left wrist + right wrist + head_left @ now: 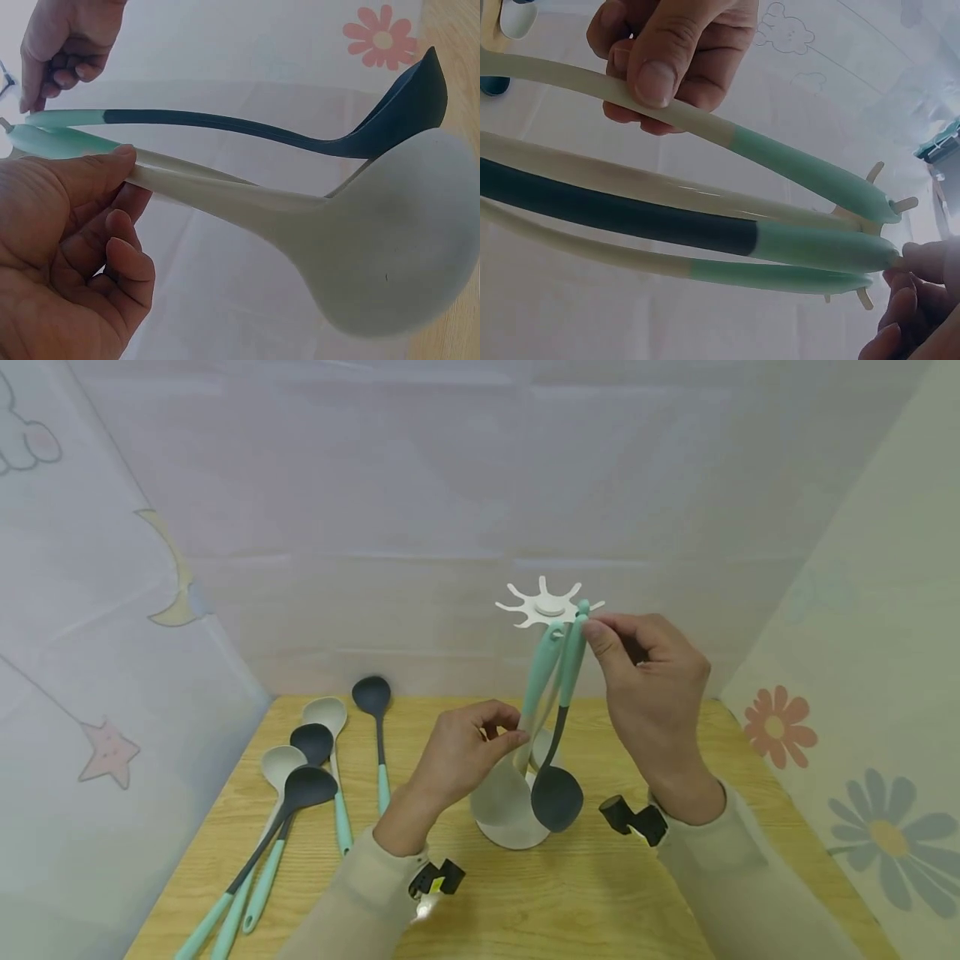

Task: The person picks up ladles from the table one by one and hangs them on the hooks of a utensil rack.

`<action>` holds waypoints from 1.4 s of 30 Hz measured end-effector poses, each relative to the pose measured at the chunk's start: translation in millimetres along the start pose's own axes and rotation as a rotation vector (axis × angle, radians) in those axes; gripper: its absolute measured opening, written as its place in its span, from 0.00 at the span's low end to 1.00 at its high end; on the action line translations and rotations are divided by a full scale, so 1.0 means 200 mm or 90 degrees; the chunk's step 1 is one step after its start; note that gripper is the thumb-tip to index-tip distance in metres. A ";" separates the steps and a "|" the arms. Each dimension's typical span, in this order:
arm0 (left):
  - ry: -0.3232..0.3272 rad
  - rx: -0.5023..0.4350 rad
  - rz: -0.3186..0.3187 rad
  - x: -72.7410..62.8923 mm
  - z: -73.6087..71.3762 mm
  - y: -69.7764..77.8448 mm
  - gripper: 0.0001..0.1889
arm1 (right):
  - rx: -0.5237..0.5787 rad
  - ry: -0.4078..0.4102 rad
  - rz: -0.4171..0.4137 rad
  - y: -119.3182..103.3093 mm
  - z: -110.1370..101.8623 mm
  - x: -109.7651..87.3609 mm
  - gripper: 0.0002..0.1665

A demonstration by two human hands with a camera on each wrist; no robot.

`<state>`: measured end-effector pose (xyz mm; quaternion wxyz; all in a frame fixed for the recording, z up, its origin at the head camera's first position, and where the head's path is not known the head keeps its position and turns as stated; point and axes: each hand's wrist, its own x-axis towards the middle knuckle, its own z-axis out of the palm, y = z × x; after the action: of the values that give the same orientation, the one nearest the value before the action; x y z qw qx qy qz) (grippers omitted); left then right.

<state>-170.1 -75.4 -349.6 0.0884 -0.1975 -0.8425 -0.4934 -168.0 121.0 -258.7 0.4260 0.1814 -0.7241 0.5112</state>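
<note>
A white rack with a pronged top (549, 607) and a round base (517, 838) stands on the table, its upright partly hidden by utensils. My left hand (461, 752) pinches the pale shaft of a white ladle (397, 247) between thumb and fingers; that ladle's mint handle meets a prong. With thumb and fingertips, my right hand (654, 685) pinches the mint handle end of a dark ladle (557, 799) at another prong, its bowl hanging down. Behind these, a second white utensil with a mint handle (780, 276) hangs from the rack.
On the wooden table (600, 902), left of the rack, lie several mint-handled utensils, among them a dark ladle (371, 695) and a white one (326, 714). Another dark ladle (309, 787) crosses over others nearer the front. Printed cloth walls (390, 510) close in the back and sides.
</note>
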 end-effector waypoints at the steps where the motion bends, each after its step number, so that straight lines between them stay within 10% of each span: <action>1: 0.000 0.000 0.000 0.00 0.00 0.00 0.04 | -0.001 0.000 0.003 0.00 0.00 0.00 0.07; 22: -0.017 0.010 0.012 0.00 0.03 0.03 0.06 | 0.028 -0.041 0.111 0.04 -0.02 0.05 0.11; 42: 0.002 0.069 0.040 0.01 0.09 0.06 0.06 | 0.047 -0.021 0.094 0.05 -0.02 0.06 0.10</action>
<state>-166.4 -54.4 -347.6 0.1159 -0.2182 -0.8611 -0.4444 -180.2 129.9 -253.6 0.3680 0.1516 -0.7231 0.5645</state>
